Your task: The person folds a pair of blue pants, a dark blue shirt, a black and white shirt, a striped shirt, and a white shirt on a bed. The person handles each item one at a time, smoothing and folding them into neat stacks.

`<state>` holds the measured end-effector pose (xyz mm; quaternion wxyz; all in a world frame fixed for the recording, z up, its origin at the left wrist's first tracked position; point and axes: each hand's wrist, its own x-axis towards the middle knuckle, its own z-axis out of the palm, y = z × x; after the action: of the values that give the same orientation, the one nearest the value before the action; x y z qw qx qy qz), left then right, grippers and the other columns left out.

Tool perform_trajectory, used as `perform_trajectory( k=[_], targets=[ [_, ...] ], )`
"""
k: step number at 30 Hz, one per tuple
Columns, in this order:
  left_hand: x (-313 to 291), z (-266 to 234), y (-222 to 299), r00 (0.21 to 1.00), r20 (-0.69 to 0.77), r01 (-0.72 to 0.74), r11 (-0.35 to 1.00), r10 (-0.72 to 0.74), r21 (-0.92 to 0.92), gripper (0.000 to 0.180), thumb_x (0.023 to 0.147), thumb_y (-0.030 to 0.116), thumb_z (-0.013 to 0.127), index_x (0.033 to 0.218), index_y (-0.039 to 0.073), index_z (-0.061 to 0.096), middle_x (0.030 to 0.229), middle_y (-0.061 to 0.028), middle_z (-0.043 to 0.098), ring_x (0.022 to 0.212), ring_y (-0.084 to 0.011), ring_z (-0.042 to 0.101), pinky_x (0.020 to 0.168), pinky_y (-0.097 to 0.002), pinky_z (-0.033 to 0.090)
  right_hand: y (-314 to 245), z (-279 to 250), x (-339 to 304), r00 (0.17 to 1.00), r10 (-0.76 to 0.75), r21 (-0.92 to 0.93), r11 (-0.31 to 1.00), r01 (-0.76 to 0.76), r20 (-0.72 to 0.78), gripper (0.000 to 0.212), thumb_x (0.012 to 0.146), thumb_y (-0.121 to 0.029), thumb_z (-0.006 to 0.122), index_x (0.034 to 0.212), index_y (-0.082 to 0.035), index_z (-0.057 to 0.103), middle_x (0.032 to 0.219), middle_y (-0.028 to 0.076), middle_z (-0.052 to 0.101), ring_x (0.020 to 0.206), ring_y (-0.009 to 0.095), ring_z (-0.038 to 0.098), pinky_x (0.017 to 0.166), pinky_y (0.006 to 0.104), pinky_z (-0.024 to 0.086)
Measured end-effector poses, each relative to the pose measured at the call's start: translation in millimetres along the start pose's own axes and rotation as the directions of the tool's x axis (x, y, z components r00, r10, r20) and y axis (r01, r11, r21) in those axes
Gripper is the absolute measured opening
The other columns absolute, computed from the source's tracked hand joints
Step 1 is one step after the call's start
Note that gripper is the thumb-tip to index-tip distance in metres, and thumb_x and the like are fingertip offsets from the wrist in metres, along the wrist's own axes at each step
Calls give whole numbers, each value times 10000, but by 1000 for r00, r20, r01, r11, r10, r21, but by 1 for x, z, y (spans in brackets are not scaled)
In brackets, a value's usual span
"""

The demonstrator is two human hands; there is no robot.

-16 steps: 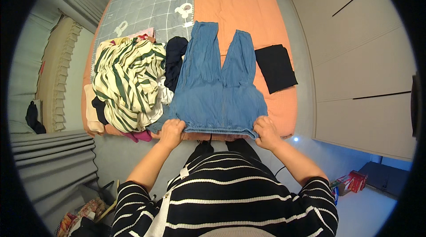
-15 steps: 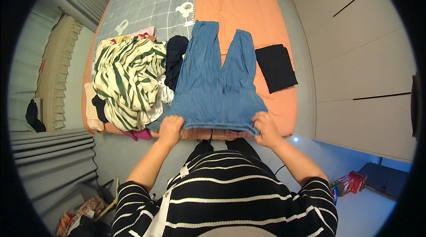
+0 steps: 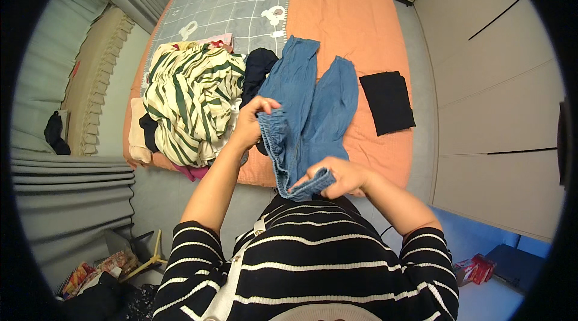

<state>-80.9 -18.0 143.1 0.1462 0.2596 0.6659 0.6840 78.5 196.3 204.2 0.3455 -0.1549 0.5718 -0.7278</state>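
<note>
A pair of blue denim pants (image 3: 307,98) with an elastic waist lies with its legs stretched away from me on the bed. My left hand (image 3: 256,119) is closed on the left end of the waistband, lifted above the bed. Closer to my body, my right hand (image 3: 337,178) grips the other side of the waistband, its fingers partly tucked in the fabric. Between my hands the waistband bends down in a V. Left of the pants is a heap of clothes topped by a cream and green striped garment (image 3: 192,98). A dark navy garment (image 3: 259,71) lies between heap and pants.
The bed has an orange cover (image 3: 325,14) and a grey checked blanket (image 3: 235,5). A folded black garment (image 3: 387,103) lies near the bed's right edge. Pale cabinets (image 3: 494,104) line the right side, grey curtains (image 3: 72,200) the left.
The waistband was stretched flat and wide between my hands. Now my left hand is raised farther onto the bed, my right has come inward and nearer, and the pants are narrowed and bunched.
</note>
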Motion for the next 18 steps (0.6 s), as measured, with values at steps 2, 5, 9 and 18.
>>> perform_trajectory(
  k=[2,5,9,18],
  targets=[
    [9,14,19,974,208,134,973,-93,-189,229,763,-11,707,770,83,498,998,-100,628,906,-153,580,849,-298,468,-24,-18,7,995,-97,-220,972,86,-37,142,661,-5,623,721,-27,496,1101,140,659,877,111,549,734,302,461],
    [17,31,32,910,391,278,900,-136,-335,304,773,-1,712,956,62,478,1013,-81,607,924,-136,587,821,-273,476,-52,-33,16,887,-413,-604,767,216,-207,209,669,-11,690,754,-42,502,1061,112,620,966,198,570,833,323,445],
    [24,48,37,961,224,214,948,-161,-234,656,729,-1,742,1267,59,373,1179,-100,490,896,-118,552,797,-261,471,-51,-40,24,801,-499,-688,708,157,-330,286,646,-12,745,758,-59,486,1295,141,479,1166,251,480,951,376,398],
    [9,32,-1,967,45,254,966,-252,-42,656,763,45,725,1282,4,327,1121,-146,524,831,-110,574,758,-245,484,-38,-49,37,883,-390,-674,728,123,-261,296,667,-72,771,807,-42,512,1121,119,552,1037,243,536,891,349,424]
  ],
)
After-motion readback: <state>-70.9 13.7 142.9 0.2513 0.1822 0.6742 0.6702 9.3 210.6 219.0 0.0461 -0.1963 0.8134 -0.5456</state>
